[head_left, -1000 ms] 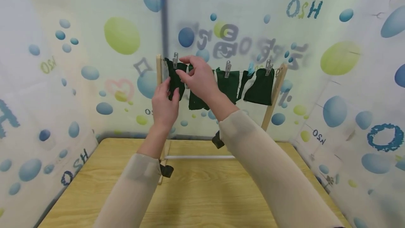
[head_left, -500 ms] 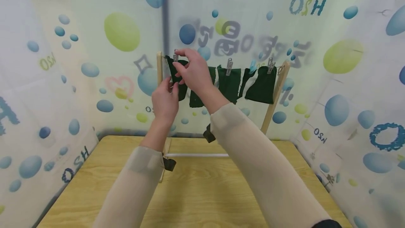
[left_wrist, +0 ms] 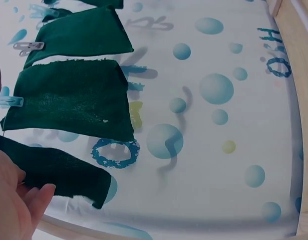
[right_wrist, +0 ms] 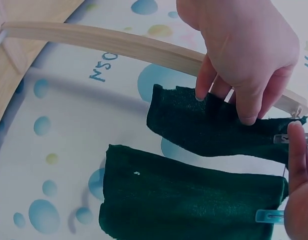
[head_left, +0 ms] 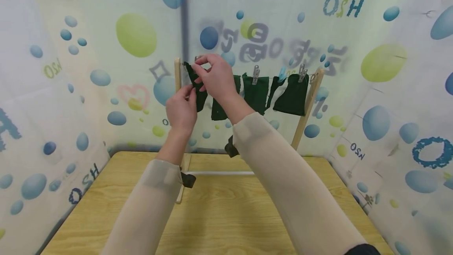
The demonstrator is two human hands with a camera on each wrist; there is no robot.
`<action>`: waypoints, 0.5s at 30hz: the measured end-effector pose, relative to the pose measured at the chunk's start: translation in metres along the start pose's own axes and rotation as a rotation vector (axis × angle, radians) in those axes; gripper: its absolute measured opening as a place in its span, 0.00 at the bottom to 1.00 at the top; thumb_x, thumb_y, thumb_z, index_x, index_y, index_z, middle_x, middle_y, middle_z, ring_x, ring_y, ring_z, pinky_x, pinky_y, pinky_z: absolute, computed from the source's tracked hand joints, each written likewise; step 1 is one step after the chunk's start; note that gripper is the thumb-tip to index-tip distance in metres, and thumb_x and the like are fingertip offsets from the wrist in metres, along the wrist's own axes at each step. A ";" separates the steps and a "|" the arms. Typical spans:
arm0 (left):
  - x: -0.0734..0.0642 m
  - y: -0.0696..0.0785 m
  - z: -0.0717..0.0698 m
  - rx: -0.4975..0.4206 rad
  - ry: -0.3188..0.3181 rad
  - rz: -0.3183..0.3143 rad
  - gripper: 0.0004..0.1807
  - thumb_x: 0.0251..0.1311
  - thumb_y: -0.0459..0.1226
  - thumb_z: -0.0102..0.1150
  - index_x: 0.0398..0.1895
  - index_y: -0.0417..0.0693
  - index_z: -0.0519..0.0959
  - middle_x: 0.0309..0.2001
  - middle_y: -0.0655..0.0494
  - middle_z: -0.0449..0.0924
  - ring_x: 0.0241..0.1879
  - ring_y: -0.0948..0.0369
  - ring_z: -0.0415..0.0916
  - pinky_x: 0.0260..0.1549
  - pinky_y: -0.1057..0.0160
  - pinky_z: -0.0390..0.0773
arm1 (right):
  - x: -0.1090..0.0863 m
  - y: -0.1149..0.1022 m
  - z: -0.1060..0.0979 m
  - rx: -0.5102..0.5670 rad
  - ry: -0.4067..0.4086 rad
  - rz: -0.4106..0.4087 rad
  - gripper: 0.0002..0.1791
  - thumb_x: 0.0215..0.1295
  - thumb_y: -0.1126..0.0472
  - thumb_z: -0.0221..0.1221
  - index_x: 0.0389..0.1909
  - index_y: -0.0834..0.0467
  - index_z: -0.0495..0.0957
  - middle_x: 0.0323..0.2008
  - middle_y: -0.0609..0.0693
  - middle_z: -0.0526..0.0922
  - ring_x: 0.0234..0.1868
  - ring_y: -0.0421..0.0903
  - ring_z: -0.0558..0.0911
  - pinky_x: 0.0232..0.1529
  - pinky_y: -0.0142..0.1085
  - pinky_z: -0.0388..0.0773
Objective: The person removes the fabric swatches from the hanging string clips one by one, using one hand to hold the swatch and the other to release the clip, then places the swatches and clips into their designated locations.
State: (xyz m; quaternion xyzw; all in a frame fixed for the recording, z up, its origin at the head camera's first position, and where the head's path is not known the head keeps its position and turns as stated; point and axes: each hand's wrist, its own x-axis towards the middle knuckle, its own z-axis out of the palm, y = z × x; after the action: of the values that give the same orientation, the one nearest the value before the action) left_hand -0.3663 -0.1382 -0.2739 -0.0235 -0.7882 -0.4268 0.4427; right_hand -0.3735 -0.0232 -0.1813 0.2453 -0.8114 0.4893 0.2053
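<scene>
At the left end of a small clothesline hangs a narrow dark green cloth (right_wrist: 193, 120). My left hand (head_left: 181, 109) pinches its outer edge; in the right wrist view the thumb lies in front and the fingers reach behind. My right hand (head_left: 219, 82) holds the clear clothespin (right_wrist: 280, 139) on top of this cloth between thumb and index finger. That hand covers most of the clip in the head view. Beside it hangs a wider green cloth (left_wrist: 69, 100) under a light blue clothespin (right_wrist: 268, 216).
Farther right hang more green cloths (head_left: 256, 93), held by a clear clothespin (head_left: 256, 74) and others. Wooden posts (head_left: 308, 109) carry the line, and a white rod (head_left: 219, 173) joins them low down. The rack stands on a wooden table (head_left: 219, 215) before a patterned curtain (head_left: 138, 74).
My right hand has moved left and slightly up onto the clothespin, its fingers closing around it. The left hand's spread fingers have come together on the cloth's edge.
</scene>
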 end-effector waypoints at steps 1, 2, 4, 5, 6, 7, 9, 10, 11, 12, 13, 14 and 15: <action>0.000 0.000 0.000 -0.006 0.000 -0.010 0.14 0.83 0.40 0.60 0.53 0.41 0.91 0.50 0.43 0.94 0.48 0.44 0.93 0.51 0.45 0.90 | 0.000 0.000 0.000 0.011 0.002 0.001 0.13 0.82 0.55 0.63 0.56 0.58 0.85 0.74 0.49 0.80 0.36 0.51 0.92 0.37 0.42 0.90; 0.000 0.000 0.000 -0.015 -0.002 -0.024 0.14 0.83 0.40 0.60 0.53 0.41 0.91 0.50 0.43 0.94 0.48 0.45 0.93 0.51 0.46 0.89 | 0.000 -0.001 0.000 0.020 0.003 0.002 0.12 0.82 0.55 0.64 0.56 0.58 0.85 0.74 0.49 0.81 0.36 0.53 0.92 0.36 0.42 0.90; 0.000 0.000 0.000 -0.030 -0.007 -0.050 0.15 0.83 0.41 0.60 0.56 0.42 0.90 0.51 0.43 0.93 0.49 0.46 0.93 0.52 0.46 0.89 | -0.001 -0.001 0.001 0.042 0.004 0.002 0.11 0.82 0.56 0.64 0.54 0.58 0.85 0.70 0.49 0.84 0.34 0.54 0.92 0.34 0.39 0.88; 0.001 0.001 0.000 -0.036 -0.009 -0.062 0.15 0.82 0.42 0.60 0.57 0.42 0.89 0.52 0.44 0.93 0.50 0.46 0.93 0.53 0.46 0.89 | -0.001 -0.001 0.001 0.048 0.004 0.001 0.11 0.82 0.56 0.64 0.54 0.58 0.85 0.67 0.50 0.86 0.32 0.54 0.91 0.33 0.38 0.87; 0.001 0.002 0.000 -0.040 -0.010 -0.072 0.16 0.82 0.42 0.60 0.59 0.42 0.89 0.53 0.43 0.93 0.51 0.47 0.93 0.53 0.46 0.89 | -0.001 -0.001 0.001 0.057 0.004 -0.008 0.11 0.81 0.56 0.64 0.55 0.59 0.84 0.65 0.51 0.87 0.30 0.54 0.90 0.31 0.37 0.86; 0.002 0.003 -0.001 -0.040 -0.010 -0.077 0.17 0.82 0.43 0.61 0.60 0.42 0.88 0.53 0.43 0.93 0.51 0.47 0.93 0.53 0.46 0.89 | -0.001 -0.001 0.001 0.058 0.003 -0.011 0.12 0.81 0.57 0.65 0.56 0.59 0.83 0.64 0.52 0.87 0.28 0.53 0.89 0.30 0.37 0.85; 0.004 0.005 -0.002 -0.031 -0.008 -0.080 0.17 0.81 0.43 0.62 0.62 0.42 0.88 0.52 0.42 0.93 0.51 0.47 0.93 0.53 0.46 0.89 | -0.001 -0.001 0.001 0.064 0.000 -0.018 0.15 0.81 0.58 0.65 0.61 0.58 0.80 0.62 0.54 0.86 0.26 0.49 0.87 0.29 0.35 0.84; 0.005 0.006 -0.003 -0.026 -0.003 -0.078 0.17 0.81 0.43 0.62 0.62 0.43 0.88 0.52 0.43 0.93 0.51 0.47 0.93 0.53 0.46 0.89 | -0.001 -0.001 0.001 0.063 -0.002 -0.022 0.18 0.81 0.58 0.65 0.65 0.58 0.79 0.62 0.55 0.86 0.25 0.47 0.86 0.29 0.35 0.85; 0.006 0.006 -0.003 -0.017 0.002 -0.075 0.17 0.81 0.43 0.62 0.61 0.43 0.89 0.51 0.43 0.93 0.51 0.47 0.93 0.52 0.45 0.89 | -0.001 -0.001 0.001 0.060 -0.002 -0.025 0.21 0.80 0.58 0.65 0.68 0.58 0.78 0.64 0.56 0.85 0.25 0.47 0.86 0.29 0.36 0.85; 0.006 0.007 -0.004 -0.011 0.006 -0.069 0.17 0.81 0.43 0.62 0.60 0.43 0.89 0.51 0.43 0.93 0.51 0.46 0.92 0.52 0.45 0.89 | 0.000 -0.001 0.001 0.057 -0.005 -0.026 0.23 0.81 0.58 0.65 0.71 0.57 0.77 0.66 0.56 0.84 0.26 0.48 0.86 0.30 0.36 0.86; 0.007 0.006 -0.004 -0.004 0.013 -0.060 0.16 0.81 0.43 0.63 0.59 0.44 0.90 0.50 0.43 0.94 0.51 0.46 0.92 0.52 0.44 0.88 | 0.000 -0.001 0.001 0.052 -0.013 -0.024 0.25 0.81 0.58 0.65 0.74 0.57 0.76 0.67 0.56 0.83 0.27 0.50 0.87 0.31 0.38 0.86; 0.008 0.006 -0.004 -0.003 0.021 -0.055 0.15 0.81 0.43 0.63 0.58 0.44 0.91 0.50 0.44 0.94 0.50 0.46 0.92 0.51 0.44 0.88 | 0.000 -0.002 0.000 0.049 -0.019 -0.025 0.26 0.81 0.59 0.65 0.75 0.57 0.76 0.68 0.56 0.83 0.29 0.52 0.88 0.33 0.39 0.87; 0.008 0.006 -0.004 -0.008 0.027 -0.052 0.15 0.81 0.43 0.63 0.57 0.44 0.91 0.50 0.44 0.94 0.50 0.46 0.92 0.51 0.45 0.89 | 0.000 -0.002 0.000 0.046 -0.027 -0.024 0.27 0.81 0.59 0.65 0.76 0.56 0.76 0.68 0.56 0.83 0.31 0.55 0.89 0.34 0.41 0.88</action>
State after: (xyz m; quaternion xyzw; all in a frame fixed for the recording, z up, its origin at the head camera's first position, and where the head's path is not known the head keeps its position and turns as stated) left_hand -0.3665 -0.1402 -0.2633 0.0009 -0.7808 -0.4413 0.4422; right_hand -0.3722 -0.0241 -0.1803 0.2661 -0.7996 0.5019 0.1947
